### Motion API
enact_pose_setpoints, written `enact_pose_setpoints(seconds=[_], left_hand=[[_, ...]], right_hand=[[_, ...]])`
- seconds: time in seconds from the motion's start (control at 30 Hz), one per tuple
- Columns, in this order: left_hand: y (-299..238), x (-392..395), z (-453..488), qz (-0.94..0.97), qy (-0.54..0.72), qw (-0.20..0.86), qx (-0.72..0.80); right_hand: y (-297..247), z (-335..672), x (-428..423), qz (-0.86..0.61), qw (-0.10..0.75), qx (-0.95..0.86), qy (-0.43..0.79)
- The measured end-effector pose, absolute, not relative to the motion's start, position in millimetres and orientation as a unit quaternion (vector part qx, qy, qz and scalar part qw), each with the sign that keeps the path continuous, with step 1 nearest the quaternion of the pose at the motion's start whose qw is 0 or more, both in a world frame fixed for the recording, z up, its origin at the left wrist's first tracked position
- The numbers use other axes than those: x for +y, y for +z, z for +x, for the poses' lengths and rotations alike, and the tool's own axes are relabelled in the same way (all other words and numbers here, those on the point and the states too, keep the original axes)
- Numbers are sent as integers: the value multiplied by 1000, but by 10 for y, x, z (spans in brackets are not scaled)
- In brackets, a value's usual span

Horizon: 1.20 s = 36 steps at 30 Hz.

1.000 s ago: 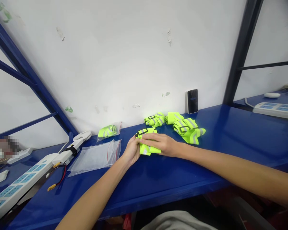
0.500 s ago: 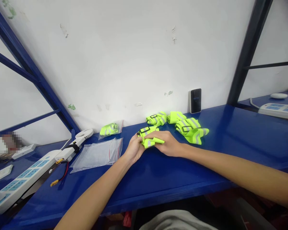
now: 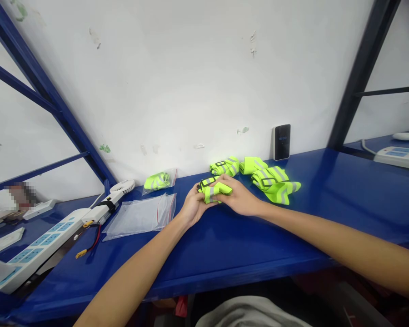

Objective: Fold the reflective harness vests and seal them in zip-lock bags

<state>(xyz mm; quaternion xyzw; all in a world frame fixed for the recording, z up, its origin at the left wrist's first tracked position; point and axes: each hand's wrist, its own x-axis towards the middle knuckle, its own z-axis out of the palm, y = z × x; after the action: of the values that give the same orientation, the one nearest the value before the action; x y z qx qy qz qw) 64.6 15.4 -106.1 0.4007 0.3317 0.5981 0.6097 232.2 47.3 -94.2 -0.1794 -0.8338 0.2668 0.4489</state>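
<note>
Between my two hands is a neon-yellow reflective strap with grey stripes and a black buckle, folded into a bundle. My left hand grips its left side, fingers curled beneath. From the right, my right hand pinches the other side, its fingertips partly hidden behind the fabric. Just beyond lie more reflective straps: a rolled one with a buckle, another roll, and a looser one with its end spread out. A clear zip bag to the left contains a folded strap.
Flat clear zip bags lie left of my hands on the blue table. Farther left are a white handheld fan, a power strip and a red-black cable with yellow connectors. A black-fronted device leans on the wall.
My right hand has wrapped closer round the bundle, and the strap's loose end is tucked in more. My left fingers now reach further underneath. The view has shifted slightly.
</note>
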Motion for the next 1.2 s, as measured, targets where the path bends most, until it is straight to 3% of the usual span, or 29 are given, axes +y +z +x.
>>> enact_pose_setpoints(seconds=[0.27,0.57,0.77,0.93,1.2], left_hand=[[-973,58,676,441,580,587,353],[-961,-12,555,476,502,654,306],[-983,-62,541,540,464,635,300],[-1083,15,609,561,504,545,367],[-1070,9,613,586,513,492,388]], right_hand=[[-862,2409,454,-158,450,-873,99],[-844,2446,533,-169,434,-841,275],[-828,2447,513,-168,431,-843,276],[-829,2394,452,-189,435,-838,271],[-871,2343,425,-175,468,-837,222]])
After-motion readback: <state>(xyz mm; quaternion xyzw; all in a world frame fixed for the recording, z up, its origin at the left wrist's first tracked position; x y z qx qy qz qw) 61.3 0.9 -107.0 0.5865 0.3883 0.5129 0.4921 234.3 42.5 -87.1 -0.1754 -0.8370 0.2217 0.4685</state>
